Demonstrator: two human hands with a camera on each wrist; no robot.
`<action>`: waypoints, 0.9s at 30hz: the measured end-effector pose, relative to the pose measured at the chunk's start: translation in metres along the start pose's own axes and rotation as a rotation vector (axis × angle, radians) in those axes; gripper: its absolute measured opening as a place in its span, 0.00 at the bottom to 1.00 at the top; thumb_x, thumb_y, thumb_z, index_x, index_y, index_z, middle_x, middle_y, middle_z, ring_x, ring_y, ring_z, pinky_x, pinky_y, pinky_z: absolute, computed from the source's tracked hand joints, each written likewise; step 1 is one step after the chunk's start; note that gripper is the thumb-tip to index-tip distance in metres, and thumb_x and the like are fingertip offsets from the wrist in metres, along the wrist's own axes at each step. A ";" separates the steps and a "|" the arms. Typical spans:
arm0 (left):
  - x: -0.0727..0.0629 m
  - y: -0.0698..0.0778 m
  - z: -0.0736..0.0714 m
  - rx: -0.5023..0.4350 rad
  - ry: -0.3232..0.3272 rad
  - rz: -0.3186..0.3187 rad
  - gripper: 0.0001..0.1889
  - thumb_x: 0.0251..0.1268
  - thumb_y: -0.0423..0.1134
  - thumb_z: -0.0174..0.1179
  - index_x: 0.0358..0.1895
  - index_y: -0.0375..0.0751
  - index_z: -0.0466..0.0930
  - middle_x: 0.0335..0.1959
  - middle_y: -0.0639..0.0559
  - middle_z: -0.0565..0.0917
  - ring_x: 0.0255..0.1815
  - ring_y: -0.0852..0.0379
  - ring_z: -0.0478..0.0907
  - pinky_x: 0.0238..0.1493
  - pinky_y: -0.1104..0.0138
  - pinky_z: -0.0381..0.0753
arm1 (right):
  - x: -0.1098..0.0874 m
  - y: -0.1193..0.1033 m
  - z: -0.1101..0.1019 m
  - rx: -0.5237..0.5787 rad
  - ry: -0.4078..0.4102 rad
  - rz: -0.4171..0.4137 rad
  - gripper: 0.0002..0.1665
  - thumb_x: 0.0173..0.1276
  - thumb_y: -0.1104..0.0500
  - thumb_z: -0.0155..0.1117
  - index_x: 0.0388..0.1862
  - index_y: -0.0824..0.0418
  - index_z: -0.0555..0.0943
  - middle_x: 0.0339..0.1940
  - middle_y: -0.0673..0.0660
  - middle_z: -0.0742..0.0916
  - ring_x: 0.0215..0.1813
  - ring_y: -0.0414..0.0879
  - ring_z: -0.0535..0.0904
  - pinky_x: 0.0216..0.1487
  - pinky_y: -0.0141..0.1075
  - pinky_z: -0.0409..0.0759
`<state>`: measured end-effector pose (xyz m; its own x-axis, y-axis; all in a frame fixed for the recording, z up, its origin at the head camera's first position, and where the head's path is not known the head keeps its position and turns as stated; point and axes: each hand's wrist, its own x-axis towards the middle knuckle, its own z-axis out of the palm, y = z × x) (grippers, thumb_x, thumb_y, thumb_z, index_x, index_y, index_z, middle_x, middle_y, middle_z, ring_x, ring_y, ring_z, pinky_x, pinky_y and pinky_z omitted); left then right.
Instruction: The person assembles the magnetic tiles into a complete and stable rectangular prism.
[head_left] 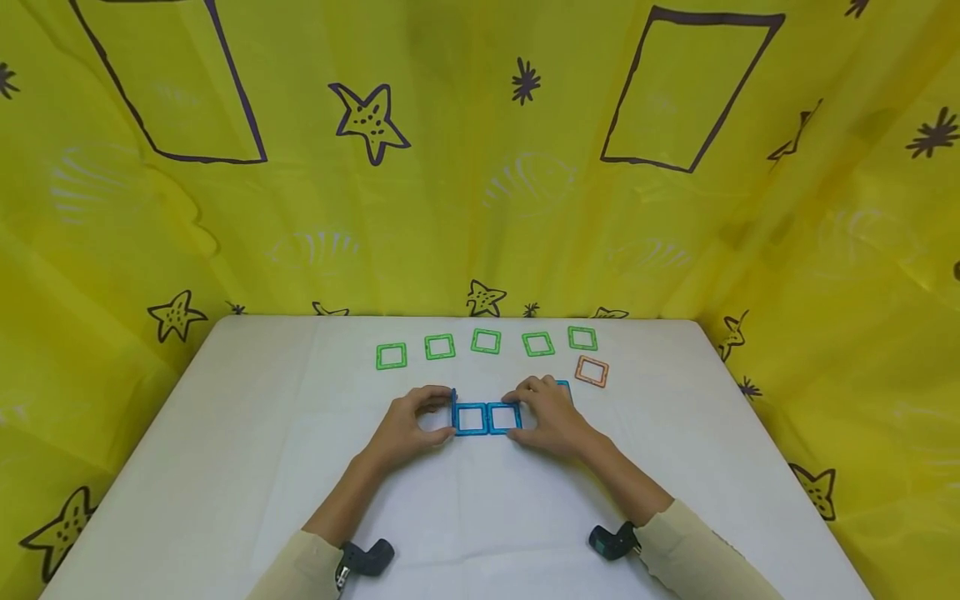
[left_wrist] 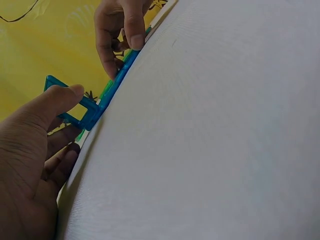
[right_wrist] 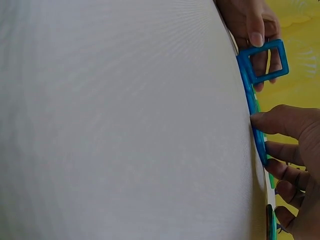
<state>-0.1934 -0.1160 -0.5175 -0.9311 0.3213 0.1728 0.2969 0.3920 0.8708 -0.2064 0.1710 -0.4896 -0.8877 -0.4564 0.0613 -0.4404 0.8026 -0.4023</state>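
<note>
Left hand point(head_left: 411, 423) pinches upright blue frame point(right_wrist: 284, 57), thumb opposing fingers. Right hand point(head_left: 553, 421) pinches right end of flat blue pair point(head_left: 487, 418), between hands. Judged light, stiff, slightly slippery; take opposite rims, pair may fold midway.

Free passage is afforded over the white tabletop point(head_left: 487, 508) at lower centre, between the forearms point(head_left: 628, 479), and at the left of the frame. At centre, side access to the two flat blue frames point(head_left: 487, 419) is blocked by the left hand point(head_left: 411, 423) with the upright blue frame point(head_left: 453, 410) and by the right hand point(head_left: 553, 417). Above, an open strip is bounded by the row of green frames point(head_left: 485, 352); at centre right, it is obstructed by an orange frame point(head_left: 590, 382).
</note>
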 end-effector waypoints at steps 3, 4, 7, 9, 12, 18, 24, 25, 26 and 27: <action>-0.001 -0.002 0.001 0.032 0.008 0.007 0.31 0.57 0.35 0.79 0.65 0.41 0.80 0.60 0.52 0.86 0.63 0.52 0.81 0.69 0.54 0.76 | 0.000 0.000 0.000 0.000 0.000 0.000 0.27 0.62 0.49 0.80 0.60 0.51 0.87 0.57 0.53 0.84 0.58 0.51 0.71 0.57 0.48 0.67; -0.001 -0.002 0.001 0.041 0.010 0.010 0.31 0.56 0.35 0.80 0.65 0.42 0.80 0.60 0.52 0.86 0.64 0.52 0.81 0.70 0.54 0.75 | 0.000 -0.001 0.001 0.000 -0.001 0.000 0.27 0.62 0.49 0.80 0.60 0.51 0.87 0.57 0.53 0.84 0.58 0.51 0.71 0.57 0.48 0.68; 0.000 -0.005 0.002 0.059 0.013 0.014 0.32 0.54 0.35 0.81 0.65 0.42 0.80 0.60 0.52 0.86 0.64 0.52 0.80 0.70 0.54 0.75 | 0.000 -0.002 0.000 -0.001 -0.001 -0.001 0.27 0.62 0.49 0.80 0.61 0.51 0.87 0.57 0.53 0.84 0.58 0.52 0.71 0.57 0.49 0.68; 0.000 -0.005 0.003 0.070 0.015 0.017 0.34 0.54 0.35 0.82 0.65 0.42 0.80 0.61 0.52 0.86 0.65 0.51 0.80 0.71 0.54 0.74 | 0.000 -0.003 -0.001 -0.003 -0.001 -0.001 0.27 0.62 0.49 0.80 0.61 0.52 0.87 0.57 0.53 0.84 0.58 0.52 0.71 0.56 0.49 0.68; 0.001 -0.006 0.004 0.094 0.020 0.024 0.35 0.53 0.35 0.82 0.66 0.40 0.80 0.61 0.51 0.85 0.65 0.50 0.79 0.70 0.54 0.75 | 0.000 -0.003 -0.002 -0.005 0.001 0.000 0.27 0.62 0.49 0.80 0.60 0.52 0.87 0.57 0.53 0.84 0.58 0.51 0.71 0.56 0.49 0.68; 0.001 -0.008 0.005 0.125 0.019 0.033 0.35 0.52 0.34 0.83 0.66 0.39 0.82 0.60 0.50 0.83 0.65 0.50 0.78 0.68 0.59 0.77 | 0.000 -0.002 -0.002 -0.003 0.002 0.005 0.27 0.62 0.49 0.80 0.61 0.51 0.87 0.57 0.53 0.84 0.58 0.51 0.71 0.56 0.49 0.68; 0.001 -0.010 0.006 0.150 0.034 0.049 0.34 0.52 0.36 0.83 0.65 0.40 0.83 0.58 0.50 0.84 0.63 0.49 0.79 0.67 0.57 0.78 | 0.000 -0.001 0.000 -0.004 -0.001 0.008 0.27 0.62 0.48 0.80 0.61 0.50 0.87 0.57 0.52 0.84 0.59 0.51 0.71 0.57 0.48 0.68; 0.001 -0.009 0.006 0.152 0.036 0.049 0.34 0.52 0.36 0.83 0.65 0.40 0.83 0.58 0.50 0.84 0.63 0.49 0.79 0.67 0.56 0.78 | 0.000 -0.001 0.000 -0.005 -0.001 0.007 0.27 0.62 0.48 0.80 0.61 0.50 0.87 0.57 0.52 0.84 0.59 0.51 0.71 0.57 0.48 0.68; 0.001 -0.009 0.006 0.153 0.036 0.049 0.34 0.52 0.36 0.83 0.65 0.40 0.83 0.58 0.50 0.84 0.63 0.48 0.79 0.67 0.56 0.78 | 0.000 -0.001 0.000 -0.007 0.000 0.006 0.27 0.62 0.48 0.80 0.61 0.50 0.87 0.57 0.53 0.84 0.59 0.51 0.71 0.57 0.48 0.68; 0.000 -0.009 0.005 0.151 0.035 0.045 0.34 0.52 0.36 0.83 0.65 0.40 0.83 0.58 0.50 0.84 0.63 0.48 0.79 0.68 0.56 0.77 | 0.000 -0.001 0.000 -0.008 0.000 0.006 0.27 0.62 0.48 0.80 0.61 0.50 0.87 0.58 0.53 0.84 0.59 0.51 0.71 0.57 0.48 0.68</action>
<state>-0.1953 -0.1147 -0.5276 -0.9220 0.3127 0.2285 0.3649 0.5041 0.7828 -0.2061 0.1700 -0.4891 -0.8904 -0.4515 0.0583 -0.4359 0.8085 -0.3955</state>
